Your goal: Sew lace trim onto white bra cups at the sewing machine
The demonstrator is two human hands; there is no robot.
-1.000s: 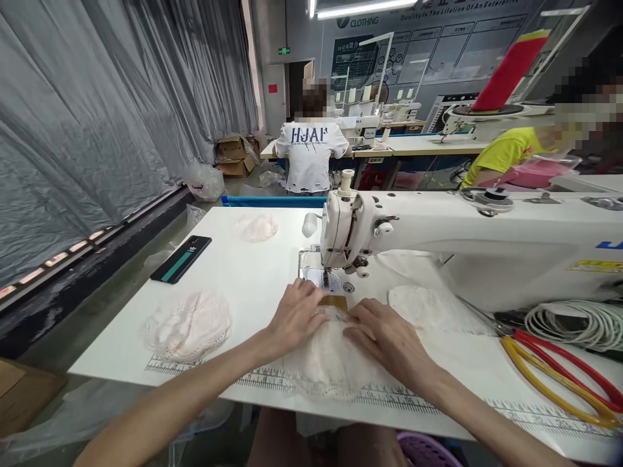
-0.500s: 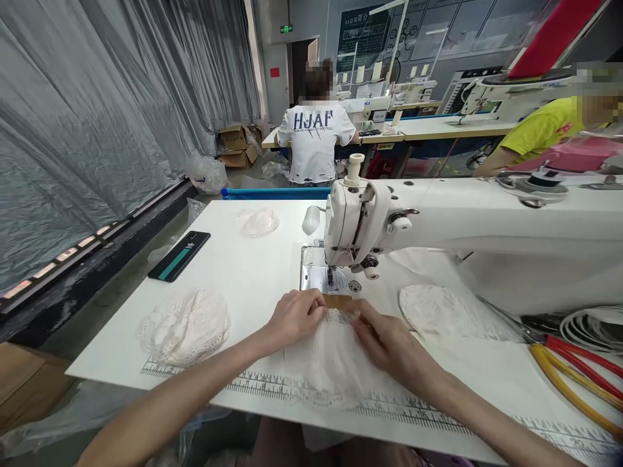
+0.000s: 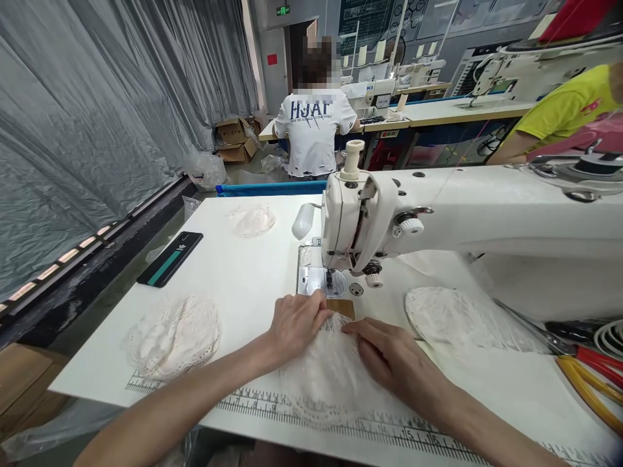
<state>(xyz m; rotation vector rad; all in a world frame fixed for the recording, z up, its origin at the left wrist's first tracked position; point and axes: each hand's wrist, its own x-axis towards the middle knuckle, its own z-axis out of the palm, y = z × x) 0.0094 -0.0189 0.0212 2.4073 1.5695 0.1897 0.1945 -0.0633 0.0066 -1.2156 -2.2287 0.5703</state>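
A piece of white lace fabric [image 3: 331, 373] lies on the white sewing table [image 3: 243, 279], just in front of the sewing machine [image 3: 438, 227] and its needle plate [image 3: 316, 280]. My left hand [image 3: 296, 322] rests on the fabric's left top edge with fingers curled and pinching the lace. My right hand [image 3: 389, 357] presses on the fabric's right side, fingertips together at the top edge near a small brown guide [image 3: 343, 306].
A pile of lace pieces [image 3: 172, 337] sits at the left front, another small piece [image 3: 253, 222] farther back, and a flat lace piece [image 3: 452, 318] at the right. A black phone [image 3: 169, 258] lies near the left edge. Red and yellow cables [image 3: 591, 373] lie at the right. Two people work behind.
The view has tilted down and moved closer. Both hands stay on the lace fabric, with its top edge now slightly nearer the needle plate.
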